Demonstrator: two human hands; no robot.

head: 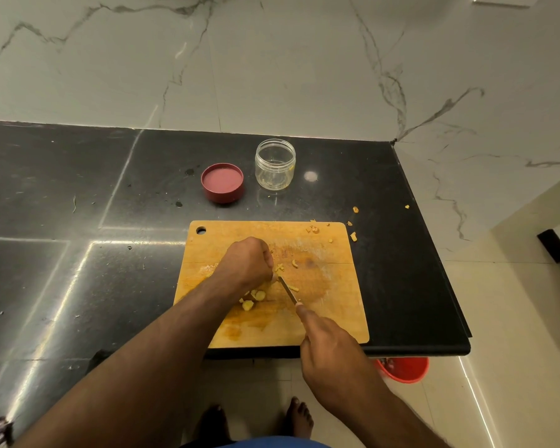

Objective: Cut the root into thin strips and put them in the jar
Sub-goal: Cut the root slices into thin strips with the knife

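A wooden cutting board (337, 305) lies at the counter's front right corner. My left hand (246, 263) is curled over a piece of yellow root at the board's middle, most of it hidden under the fingers. My right hand (330, 347) grips a small knife (287, 288), forefinger along its back, the blade tip beside my left fingertips. Cut yellow root pieces (253, 299) lie under my left wrist, and a few thin strips (293, 287) lie just right of the blade. A clear plastic jar (274, 164) stands open behind the board, a yellow bit inside it.
The jar's red lid (222, 182) lies upside down left of the jar. Peel scraps (353, 236) dot the board's far right corner and the black counter (78, 221) beside it. The counter ends just right of the board. A red bucket (404, 370) stands on the floor below.
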